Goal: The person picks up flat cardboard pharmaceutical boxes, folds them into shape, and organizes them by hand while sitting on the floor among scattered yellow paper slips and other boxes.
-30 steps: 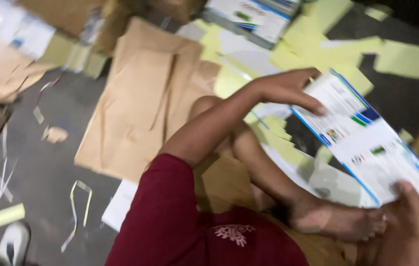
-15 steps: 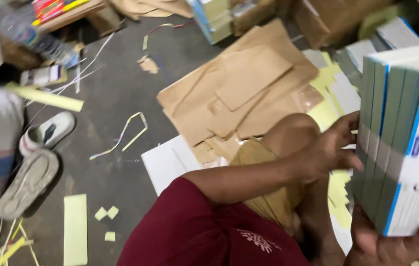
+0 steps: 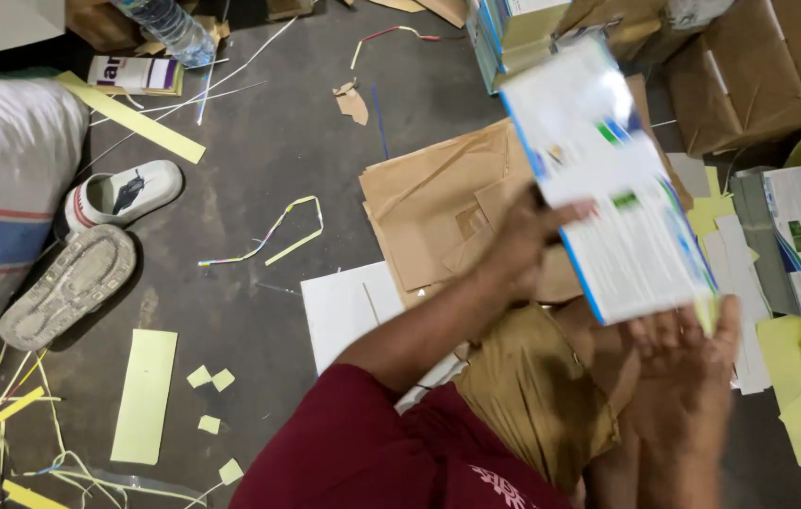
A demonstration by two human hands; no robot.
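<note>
Littered grey floor point(image 3: 259, 151) beneath white-and-blue booklet stack point(image 3: 608, 179), gripped between left hand point(image 3: 523, 240) and right hand point(image 3: 688, 363).

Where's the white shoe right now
In the head view, the white shoe sits upright on the dark floor at the left, just above an overturned shoe and beside a striped sack, far from both hands.

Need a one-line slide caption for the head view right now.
Both hands, left hand and right hand, hold a white and blue box above brown paper sheets.
</note>
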